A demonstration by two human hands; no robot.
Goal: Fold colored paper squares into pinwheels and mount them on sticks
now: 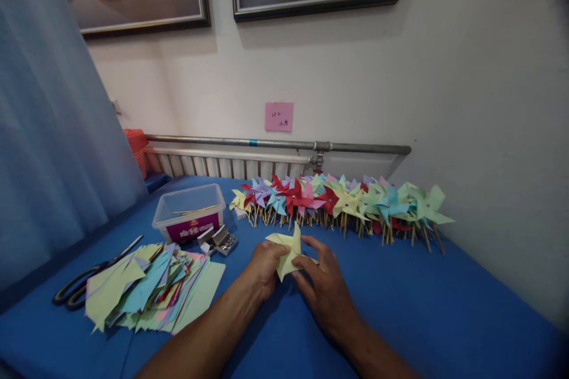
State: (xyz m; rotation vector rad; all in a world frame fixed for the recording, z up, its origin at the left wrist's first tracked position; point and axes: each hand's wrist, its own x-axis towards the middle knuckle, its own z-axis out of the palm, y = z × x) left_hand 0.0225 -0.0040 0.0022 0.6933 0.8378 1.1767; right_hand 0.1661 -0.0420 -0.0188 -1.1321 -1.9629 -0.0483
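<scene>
A pale yellow paper pinwheel (284, 257) is held above the blue cloth, some of its blades folded in. My left hand (265, 266) grips it from the left, with the thumb pressed near its centre. On the other side, my right hand (317, 269) pinches the paper between thumb and fingers. Whether a pin sits in the centre is hidden by the fingers. Left of my hands lie small open boxes of pins (224, 241). A pile of cut coloured paper (155, 287) spreads nearer to me on the left.
Many finished pinwheels on sticks (347, 201) lie massed along the back right. A clear plastic bin (189, 204) holding a few sticks stands at back left. Black-handled scissors (95, 275) rest beside the paper pile. Behind the table run a metal pipe (275, 144) and a radiator.
</scene>
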